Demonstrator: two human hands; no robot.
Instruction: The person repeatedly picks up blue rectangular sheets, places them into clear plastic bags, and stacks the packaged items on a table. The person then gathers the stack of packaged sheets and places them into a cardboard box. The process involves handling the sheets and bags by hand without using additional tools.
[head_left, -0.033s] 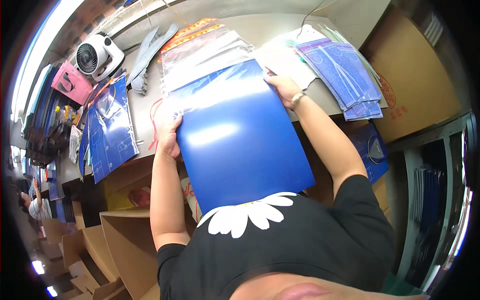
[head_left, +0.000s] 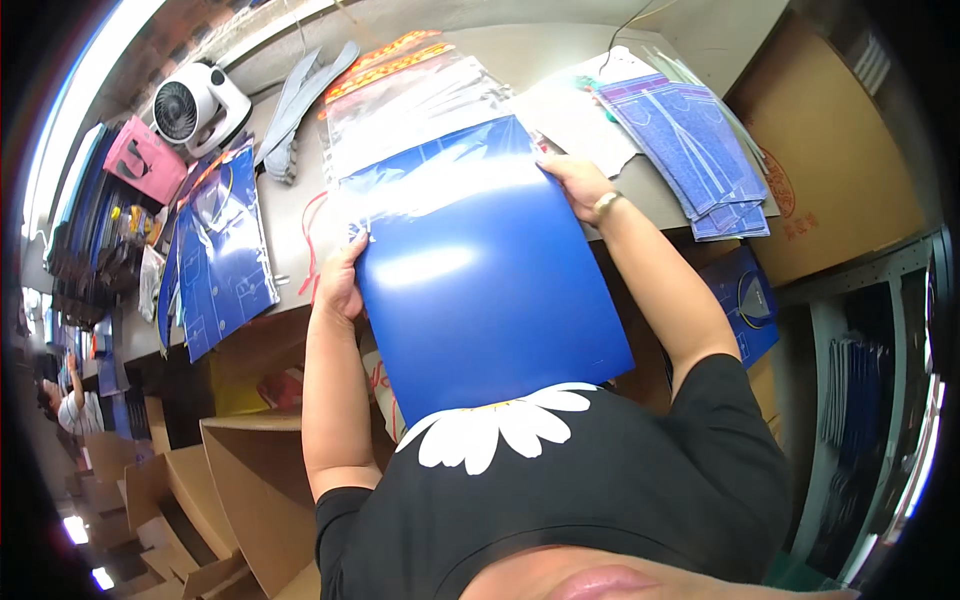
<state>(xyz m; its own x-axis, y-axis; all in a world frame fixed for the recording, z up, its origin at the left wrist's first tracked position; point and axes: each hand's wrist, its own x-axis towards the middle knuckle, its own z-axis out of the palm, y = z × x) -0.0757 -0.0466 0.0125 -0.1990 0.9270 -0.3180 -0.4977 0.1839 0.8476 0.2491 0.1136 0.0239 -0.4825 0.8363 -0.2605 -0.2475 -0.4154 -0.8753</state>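
A large glossy blue sheet (head_left: 490,290) lies between my two hands, its near end against the front of my black shirt. Its far end sits inside a clear plastic bag (head_left: 400,112) with an orange-patterned strip, on top of a stack of such bags. My left hand (head_left: 343,285) is closed on the sheet's left edge near the bag's mouth, thumb on top. On the right edge, close to the bag's side, my right hand (head_left: 580,185) grips with the thumb above and the other fingers partly hidden underneath.
Denim-patterned blue pieces (head_left: 690,150) are stacked at the table's right, beside a large cardboard box (head_left: 830,150). Printed blue bags (head_left: 225,250) overhang the left edge. Behind them stand a white fan (head_left: 195,110) and a pink bag (head_left: 145,160). Open cartons (head_left: 250,500) are below left.
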